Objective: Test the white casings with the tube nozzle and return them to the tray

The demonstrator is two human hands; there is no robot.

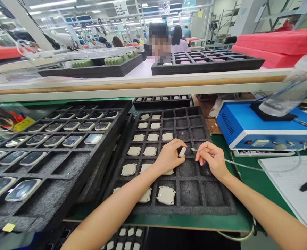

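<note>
Over the middle of a black foam tray (160,209), my left hand (170,154) pinches a small cream-coloured watch case (182,151) tilted on edge. Just to its right, my right hand (210,156) grips a thin pen-like nozzle (194,150), its tip pointing at the case with a small gap between them. A clear tube (247,168) runs from the right hand toward a blue machine. Cream cases like this one (166,195) lie in the left columns of the tray's compartments. My left forearm hides some of them.
At left, another black foam tray (72,170) holds watch faces with glossy screens. The blue machine (268,121) stands at right with a clear cylinder (286,90) on it, beside papers (294,187). A raised shelf (132,86) with more trays and red foam (278,47) crosses the back; people sit beyond.
</note>
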